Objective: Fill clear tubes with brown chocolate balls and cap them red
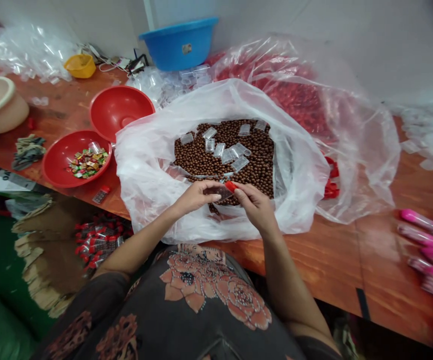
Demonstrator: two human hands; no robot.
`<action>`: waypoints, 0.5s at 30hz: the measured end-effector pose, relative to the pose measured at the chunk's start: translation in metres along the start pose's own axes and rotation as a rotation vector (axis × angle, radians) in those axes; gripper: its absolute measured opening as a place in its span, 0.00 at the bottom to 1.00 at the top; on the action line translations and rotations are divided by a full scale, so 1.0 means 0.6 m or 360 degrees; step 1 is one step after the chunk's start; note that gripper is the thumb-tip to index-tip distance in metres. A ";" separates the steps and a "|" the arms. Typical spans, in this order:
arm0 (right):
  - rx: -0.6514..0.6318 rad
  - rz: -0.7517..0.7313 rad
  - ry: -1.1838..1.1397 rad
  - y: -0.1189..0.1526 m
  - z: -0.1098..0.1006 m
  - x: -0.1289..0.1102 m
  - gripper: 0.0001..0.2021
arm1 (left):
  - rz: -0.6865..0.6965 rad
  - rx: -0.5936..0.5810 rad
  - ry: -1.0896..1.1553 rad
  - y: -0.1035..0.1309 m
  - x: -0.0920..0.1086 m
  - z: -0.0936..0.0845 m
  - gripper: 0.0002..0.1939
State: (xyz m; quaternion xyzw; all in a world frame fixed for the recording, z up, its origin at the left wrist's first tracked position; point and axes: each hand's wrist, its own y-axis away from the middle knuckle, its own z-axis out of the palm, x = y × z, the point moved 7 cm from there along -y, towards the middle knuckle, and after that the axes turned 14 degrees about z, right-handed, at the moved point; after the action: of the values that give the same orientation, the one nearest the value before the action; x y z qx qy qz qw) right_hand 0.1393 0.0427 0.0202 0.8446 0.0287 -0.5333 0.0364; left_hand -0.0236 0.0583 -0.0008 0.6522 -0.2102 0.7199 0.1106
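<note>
Brown balls (256, 175) fill a white plastic bag (141, 170) whose mouth stands wide open. Several clear containers (240, 163) lie on top of the balls. Over the near side of the bag, my left hand (197, 196) holds a clear container (223, 192) between thumb and fingers. A red cap (231, 186) is pinched in my right hand (254, 202), at the right end of that container. Whether the cap is fully seated on it cannot be made out.
Left of the bag are two red bowls (53, 162), one with small wrapped pieces (89, 162). A blue basin (182, 45) and a bag of red parts (295, 95) stand behind. Pink-capped tubes (422, 220) lie right. Filled containers (98, 242) are in a box below left.
</note>
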 end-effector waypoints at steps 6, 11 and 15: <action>-0.0015 -0.0246 0.0266 0.010 0.010 -0.015 0.18 | 0.0017 0.0040 -0.0158 0.008 0.001 -0.004 0.19; 0.0122 -0.0655 0.0713 0.018 0.032 -0.030 0.33 | 0.0080 0.0208 -0.0192 0.008 0.008 -0.013 0.20; 0.0220 -0.0884 0.0787 0.048 0.049 -0.038 0.35 | -0.0040 0.0381 0.0031 0.031 0.002 0.013 0.25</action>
State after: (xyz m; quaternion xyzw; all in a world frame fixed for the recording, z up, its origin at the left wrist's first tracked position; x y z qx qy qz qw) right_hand 0.1055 0.0108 0.0289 0.9084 0.2284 -0.3036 -0.1748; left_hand -0.0247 0.0382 -0.0020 0.6563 -0.1135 0.7447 0.0431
